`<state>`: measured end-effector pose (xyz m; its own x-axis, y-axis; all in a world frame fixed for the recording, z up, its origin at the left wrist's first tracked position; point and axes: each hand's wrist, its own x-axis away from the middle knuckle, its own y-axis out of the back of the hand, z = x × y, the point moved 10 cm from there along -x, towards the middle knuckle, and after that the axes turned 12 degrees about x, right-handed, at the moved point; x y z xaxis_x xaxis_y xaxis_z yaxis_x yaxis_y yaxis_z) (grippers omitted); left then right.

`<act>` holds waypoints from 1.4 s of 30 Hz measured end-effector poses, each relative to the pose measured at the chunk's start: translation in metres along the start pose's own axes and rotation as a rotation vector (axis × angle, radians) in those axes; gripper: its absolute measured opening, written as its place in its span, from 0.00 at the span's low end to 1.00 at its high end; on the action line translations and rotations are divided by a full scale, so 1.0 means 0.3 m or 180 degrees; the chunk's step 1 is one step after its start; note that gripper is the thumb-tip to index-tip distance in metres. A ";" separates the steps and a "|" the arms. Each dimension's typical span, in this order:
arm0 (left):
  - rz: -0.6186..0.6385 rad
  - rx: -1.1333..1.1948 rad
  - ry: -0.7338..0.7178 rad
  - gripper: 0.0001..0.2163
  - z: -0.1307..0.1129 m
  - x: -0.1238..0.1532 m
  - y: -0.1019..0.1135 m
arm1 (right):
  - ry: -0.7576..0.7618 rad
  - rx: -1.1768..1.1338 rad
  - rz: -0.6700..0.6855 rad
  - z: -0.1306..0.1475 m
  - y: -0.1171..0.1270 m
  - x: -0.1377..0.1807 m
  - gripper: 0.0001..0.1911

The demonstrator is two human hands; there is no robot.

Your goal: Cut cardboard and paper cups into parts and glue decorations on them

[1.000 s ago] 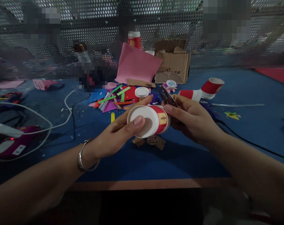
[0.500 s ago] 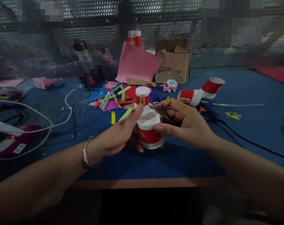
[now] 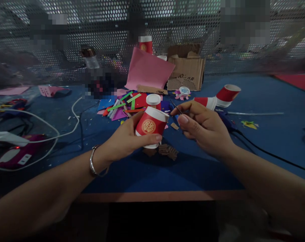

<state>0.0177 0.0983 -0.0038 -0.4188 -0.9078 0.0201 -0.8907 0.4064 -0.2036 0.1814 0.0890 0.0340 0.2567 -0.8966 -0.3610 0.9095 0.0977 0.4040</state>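
Observation:
My left hand (image 3: 126, 139) is wrapped round a red paper cup (image 3: 151, 126) with a gold round emblem and white ends, held tilted above the blue table (image 3: 167, 174). My right hand (image 3: 205, 129) is closed on a pair of small scissors (image 3: 176, 107), whose thin dark blades stick out towards the cup's upper end. Brown cardboard scraps (image 3: 165, 150) lie on the table just under the cup. A silver bangle (image 3: 93, 161) circles my left wrist.
Behind the cup stands a small red cup (image 3: 153, 101) beside coloured paper strips (image 3: 122, 106). Two red cups (image 3: 219, 95) lie on their sides at the right, by a black cable (image 3: 263, 148). A pink sheet (image 3: 147, 70) and cardboard box (image 3: 186, 69) lean on the mesh wall; white cables (image 3: 54, 134) lie left.
The cup stood upside down on the table half a second ago; my left hand has lifted and tilted it so its emblem faces me. The scissors hand stayed close beside it.

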 end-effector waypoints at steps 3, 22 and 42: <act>-0.0108 -0.0005 -0.0029 0.31 0.006 -0.013 0.014 | 0.0057 0.0021 0.0249 0.008 -0.026 0.011 0.19; -0.0596 -0.2401 -0.1160 0.28 -0.117 0.008 0.066 | -0.0160 0.0381 0.0815 0.026 -0.087 0.017 0.22; -0.0361 -0.1438 -0.1231 0.25 -0.101 0.011 0.035 | -0.0262 0.0001 0.0592 0.000 -0.058 0.017 0.21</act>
<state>0.0017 0.1026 0.0238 -0.2979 -0.8852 -0.3573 -0.9484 0.2317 0.2166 0.1669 0.0828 0.0252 0.3926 -0.8954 -0.2101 0.8488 0.2648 0.4576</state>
